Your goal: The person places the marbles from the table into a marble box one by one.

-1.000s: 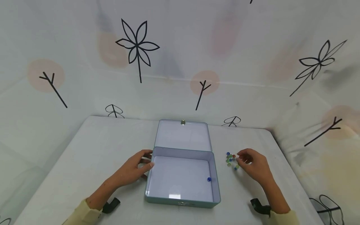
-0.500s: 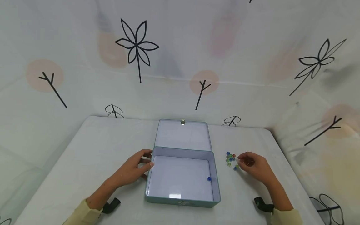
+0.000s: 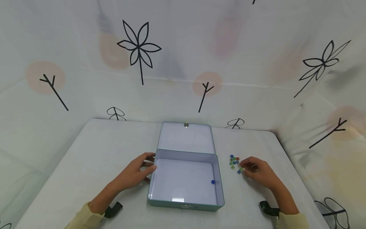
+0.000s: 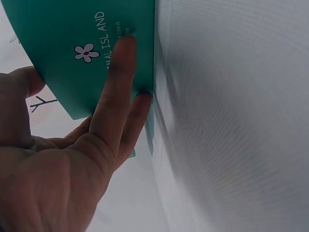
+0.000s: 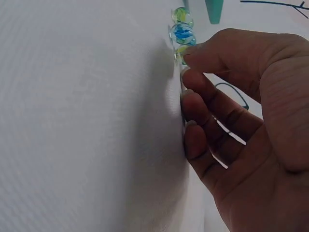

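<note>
A green tin box (image 3: 183,203) with a pale interior stands on the table, its lid (image 3: 186,136) tipped back. One blue marble (image 3: 213,182) lies inside by the right wall. My left hand (image 3: 132,171) holds the box's left side, thumb over the rim; in the left wrist view its fingers (image 4: 113,92) press the printed side wall. Right of the box lies a cluster of coloured glass marbles (image 3: 233,159). My right hand (image 3: 258,171) is at their near edge, thumb and forefinger apart around a yellow-green marble (image 5: 181,54), the thumb tip overlapping it.
A blue marble (image 5: 182,33) sits against the yellow-green one, another greenish marble (image 5: 181,15) beyond it. The white-covered table (image 3: 114,140) meets a pale patterned backdrop (image 3: 171,63) behind. Dark wrist mounts (image 3: 113,209) sit under both wrists.
My right hand has come down and closer to the nearest marbles, its fingertips now around the yellow-green one. The left hand and the box have stayed in place.
</note>
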Demonstrator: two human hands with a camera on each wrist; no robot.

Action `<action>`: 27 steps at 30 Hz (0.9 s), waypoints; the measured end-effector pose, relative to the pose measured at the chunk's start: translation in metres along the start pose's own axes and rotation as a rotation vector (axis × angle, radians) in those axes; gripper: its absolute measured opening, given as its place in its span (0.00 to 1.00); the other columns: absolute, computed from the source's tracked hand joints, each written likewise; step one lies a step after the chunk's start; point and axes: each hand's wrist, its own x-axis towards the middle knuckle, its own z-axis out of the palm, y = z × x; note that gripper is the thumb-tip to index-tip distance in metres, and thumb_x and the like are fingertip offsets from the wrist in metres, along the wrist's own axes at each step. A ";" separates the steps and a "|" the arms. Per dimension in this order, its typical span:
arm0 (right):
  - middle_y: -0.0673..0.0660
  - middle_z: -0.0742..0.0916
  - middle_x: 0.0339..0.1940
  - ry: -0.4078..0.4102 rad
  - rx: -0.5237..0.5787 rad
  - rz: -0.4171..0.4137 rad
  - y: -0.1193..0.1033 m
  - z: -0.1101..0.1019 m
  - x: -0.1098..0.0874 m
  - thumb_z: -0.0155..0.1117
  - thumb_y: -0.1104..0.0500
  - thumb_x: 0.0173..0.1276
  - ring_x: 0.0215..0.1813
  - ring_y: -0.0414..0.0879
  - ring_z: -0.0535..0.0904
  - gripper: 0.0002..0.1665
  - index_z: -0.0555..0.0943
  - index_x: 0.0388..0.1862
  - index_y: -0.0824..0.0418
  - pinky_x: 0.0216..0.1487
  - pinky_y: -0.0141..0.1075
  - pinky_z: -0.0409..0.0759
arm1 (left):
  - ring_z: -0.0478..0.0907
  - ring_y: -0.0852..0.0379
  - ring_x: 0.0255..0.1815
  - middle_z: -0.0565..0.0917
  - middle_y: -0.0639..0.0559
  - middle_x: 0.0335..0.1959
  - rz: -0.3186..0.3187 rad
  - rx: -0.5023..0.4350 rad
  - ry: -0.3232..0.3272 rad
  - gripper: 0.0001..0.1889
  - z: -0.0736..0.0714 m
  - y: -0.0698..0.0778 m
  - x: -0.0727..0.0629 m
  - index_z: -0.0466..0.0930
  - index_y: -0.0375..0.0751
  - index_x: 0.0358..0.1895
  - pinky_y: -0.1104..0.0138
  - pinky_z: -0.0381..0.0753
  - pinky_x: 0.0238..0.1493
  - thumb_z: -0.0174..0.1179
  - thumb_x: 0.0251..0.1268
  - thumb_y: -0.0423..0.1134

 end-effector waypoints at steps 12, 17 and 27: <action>0.48 0.88 0.41 -0.014 -0.052 -0.031 -0.003 0.003 0.000 0.77 0.75 0.59 0.39 0.39 0.79 0.19 0.87 0.43 0.55 0.37 0.33 0.80 | 0.74 0.35 0.72 0.71 0.37 0.74 -0.005 -0.006 -0.017 0.33 0.000 0.000 0.000 0.62 0.40 0.80 0.60 0.91 0.41 0.61 0.81 0.47; 0.48 0.88 0.40 -0.027 -0.068 0.010 -0.007 0.003 0.001 0.77 0.74 0.59 0.40 0.40 0.79 0.18 0.86 0.42 0.56 0.38 0.33 0.80 | 0.74 0.35 0.72 0.71 0.37 0.74 -0.008 -0.004 -0.015 0.33 0.000 0.000 -0.001 0.62 0.41 0.80 0.60 0.91 0.41 0.62 0.81 0.48; 0.49 0.87 0.39 -0.018 -0.091 0.032 -0.006 0.005 0.002 0.76 0.73 0.59 0.40 0.42 0.78 0.16 0.85 0.42 0.58 0.40 0.34 0.79 | 0.74 0.34 0.73 0.70 0.36 0.76 -0.006 -0.002 -0.003 0.33 0.000 0.001 -0.001 0.62 0.41 0.80 0.60 0.92 0.41 0.61 0.81 0.47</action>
